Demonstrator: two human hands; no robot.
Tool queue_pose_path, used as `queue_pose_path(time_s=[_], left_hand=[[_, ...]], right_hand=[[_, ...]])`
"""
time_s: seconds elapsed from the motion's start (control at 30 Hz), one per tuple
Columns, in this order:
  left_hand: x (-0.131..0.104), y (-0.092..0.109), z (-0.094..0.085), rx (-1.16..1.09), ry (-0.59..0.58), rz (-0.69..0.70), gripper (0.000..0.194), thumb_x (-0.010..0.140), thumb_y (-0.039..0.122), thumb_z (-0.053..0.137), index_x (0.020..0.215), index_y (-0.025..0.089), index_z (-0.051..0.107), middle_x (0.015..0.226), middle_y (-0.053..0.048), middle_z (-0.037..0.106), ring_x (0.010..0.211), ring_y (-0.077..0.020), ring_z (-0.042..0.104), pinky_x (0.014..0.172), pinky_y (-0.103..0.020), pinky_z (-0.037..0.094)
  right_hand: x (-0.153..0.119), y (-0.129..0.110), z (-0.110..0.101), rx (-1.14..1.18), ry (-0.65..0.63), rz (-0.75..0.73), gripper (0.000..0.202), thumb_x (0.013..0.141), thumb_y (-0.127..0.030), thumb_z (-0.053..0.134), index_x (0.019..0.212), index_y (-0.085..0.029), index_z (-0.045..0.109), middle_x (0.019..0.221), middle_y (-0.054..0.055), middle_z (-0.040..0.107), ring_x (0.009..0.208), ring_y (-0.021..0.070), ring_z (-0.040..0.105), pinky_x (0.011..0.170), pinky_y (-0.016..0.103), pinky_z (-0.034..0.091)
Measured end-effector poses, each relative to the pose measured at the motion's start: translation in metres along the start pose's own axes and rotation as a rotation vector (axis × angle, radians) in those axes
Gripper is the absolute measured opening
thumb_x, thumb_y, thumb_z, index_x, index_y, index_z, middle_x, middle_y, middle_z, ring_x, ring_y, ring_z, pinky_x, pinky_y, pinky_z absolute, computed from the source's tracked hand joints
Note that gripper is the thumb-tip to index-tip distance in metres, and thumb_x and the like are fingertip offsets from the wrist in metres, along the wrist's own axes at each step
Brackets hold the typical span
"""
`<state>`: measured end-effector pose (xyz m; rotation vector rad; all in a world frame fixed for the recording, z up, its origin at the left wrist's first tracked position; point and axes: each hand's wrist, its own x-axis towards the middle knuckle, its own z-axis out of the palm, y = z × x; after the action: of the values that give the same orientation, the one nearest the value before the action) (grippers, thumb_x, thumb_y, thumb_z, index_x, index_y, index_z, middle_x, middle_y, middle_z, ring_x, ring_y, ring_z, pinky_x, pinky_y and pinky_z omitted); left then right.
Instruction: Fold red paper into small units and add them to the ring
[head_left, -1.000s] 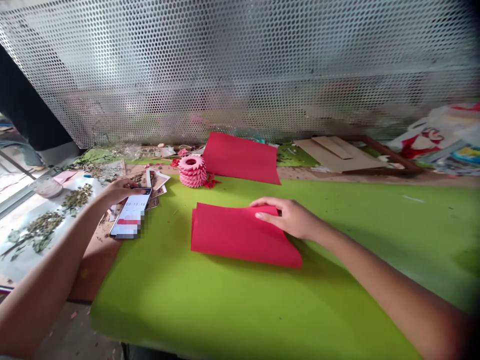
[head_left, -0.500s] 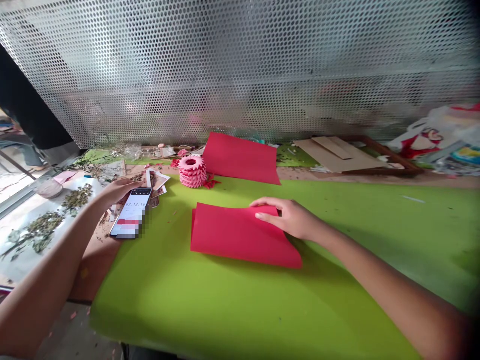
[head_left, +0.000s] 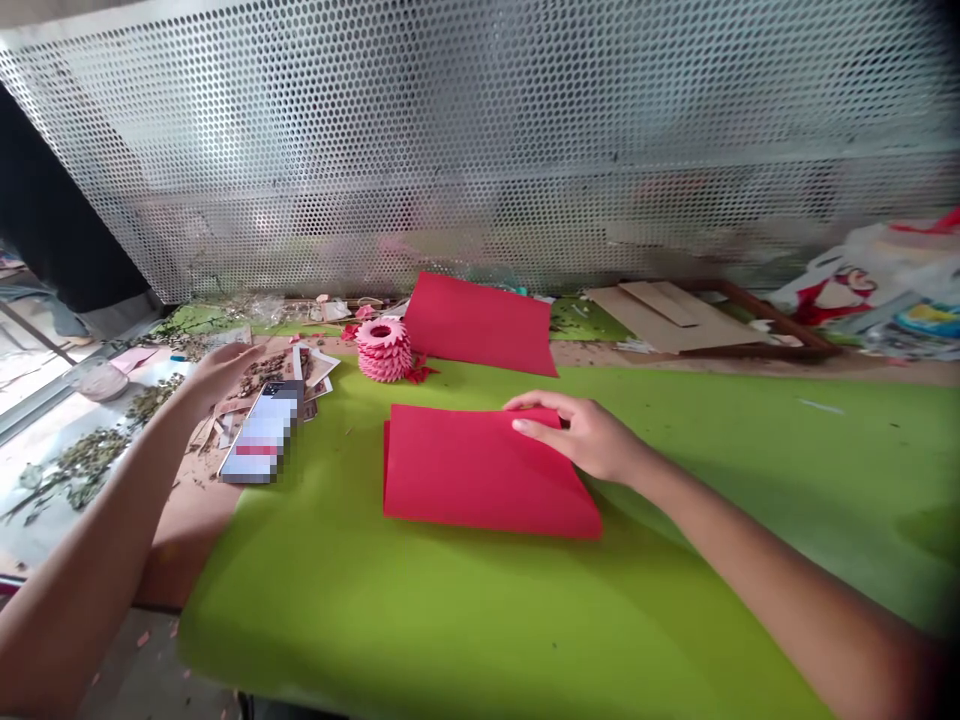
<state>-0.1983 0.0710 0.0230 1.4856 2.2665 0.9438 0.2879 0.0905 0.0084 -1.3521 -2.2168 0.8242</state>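
Observation:
A folded red paper [head_left: 472, 470] lies on the green table cover [head_left: 450, 620], its fold toward me and its right end bulging. My right hand [head_left: 585, 430] grips its upper right edge, the thumb on top. My left hand [head_left: 221, 370] is at the left above some dried bits, fingers stretched out and holding nothing. Just below and right of it lies a phone [head_left: 262, 440], lit screen up. A pink zigzag-edged paper stack [head_left: 384, 350] stands behind the folded paper, beside a flat red sheet [head_left: 484, 325].
Dried plants [head_left: 90, 450] lie at the left edge, with small photos [head_left: 315, 370] by the phone. Brown boards [head_left: 675, 315] and a plastic bag [head_left: 855, 280] are at the back right. A perforated metal panel [head_left: 465, 130] rises behind the table.
My left hand has moved slightly left and away from the phone's top. My right hand stays on the folded red paper, which has flattened a little.

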Motion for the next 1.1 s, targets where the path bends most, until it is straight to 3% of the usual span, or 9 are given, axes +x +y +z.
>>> queue_pose_path(time_s=[0.23, 0.4, 0.5, 0.6, 0.9, 1.1], left_hand=[[0.004, 0.007, -0.002, 0.105, 0.024, 0.139, 0.056, 0.075, 0.071, 0.057, 0.102, 0.024, 0.072, 0.091, -0.005, 0.072, 0.074, -0.0235, 0.063, 0.059, -0.029, 0.041], [0.004, -0.001, 0.01, 0.005, -0.25, 0.046, 0.063, 0.057, 0.07, 0.073, 0.099, 0.023, 0.074, 0.105, -0.007, 0.072, 0.085, -0.026, 0.065, 0.062, -0.028, 0.045], [0.005, -0.009, 0.016, -0.032, -0.309, 0.009, 0.07, 0.049, 0.068, 0.078, 0.1, 0.02, 0.073, 0.093, -0.008, 0.072, 0.077, -0.0255, 0.065, 0.056, -0.028, 0.045], [0.005, -0.011, 0.019, -0.061, -0.347, -0.003, 0.065, 0.047, 0.065, 0.08, 0.092, 0.018, 0.073, 0.081, -0.007, 0.071, 0.068, -0.023, 0.063, 0.05, -0.026, 0.042], [0.0, -0.003, 0.018, -0.067, -0.338, -0.007, 0.05, 0.047, 0.056, 0.081, 0.079, 0.02, 0.071, 0.069, -0.004, 0.065, 0.061, -0.0219, 0.06, 0.047, -0.027, 0.038], [-0.003, -0.003, 0.018, -0.082, -0.316, -0.03, 0.052, 0.05, 0.062, 0.079, 0.08, 0.02, 0.07, 0.069, -0.004, 0.065, 0.058, -0.0213, 0.06, 0.045, -0.027, 0.038]], right_hand=[[-0.001, 0.0, -0.002, 0.044, 0.05, -0.022, 0.038, 0.086, -0.054, 0.055, 0.105, -0.023, 0.067, 0.11, 0.008, 0.073, 0.085, 0.0235, 0.07, 0.07, 0.033, 0.056], [-0.002, -0.002, -0.001, -0.004, 0.037, -0.049, 0.034, 0.087, -0.051, 0.054, 0.103, -0.024, 0.068, 0.112, 0.005, 0.072, 0.097, 0.025, 0.069, 0.082, 0.035, 0.055], [-0.002, -0.003, 0.0, -0.025, 0.023, -0.057, 0.033, 0.088, -0.05, 0.053, 0.103, -0.025, 0.069, 0.114, 0.005, 0.072, 0.104, 0.0258, 0.068, 0.088, 0.036, 0.053], [-0.002, -0.005, 0.0, -0.051, -0.004, -0.042, 0.034, 0.088, -0.05, 0.052, 0.104, -0.025, 0.069, 0.115, 0.004, 0.072, 0.101, 0.0259, 0.069, 0.087, 0.036, 0.053], [-0.003, -0.006, 0.0, -0.101, -0.008, -0.045, 0.032, 0.088, -0.048, 0.052, 0.103, -0.026, 0.069, 0.115, 0.004, 0.073, 0.098, 0.0255, 0.07, 0.087, 0.036, 0.053], [-0.004, -0.007, 0.0, -0.106, -0.003, -0.054, 0.03, 0.088, -0.048, 0.052, 0.101, -0.027, 0.07, 0.112, 0.003, 0.074, 0.09, 0.0249, 0.07, 0.082, 0.036, 0.054]])
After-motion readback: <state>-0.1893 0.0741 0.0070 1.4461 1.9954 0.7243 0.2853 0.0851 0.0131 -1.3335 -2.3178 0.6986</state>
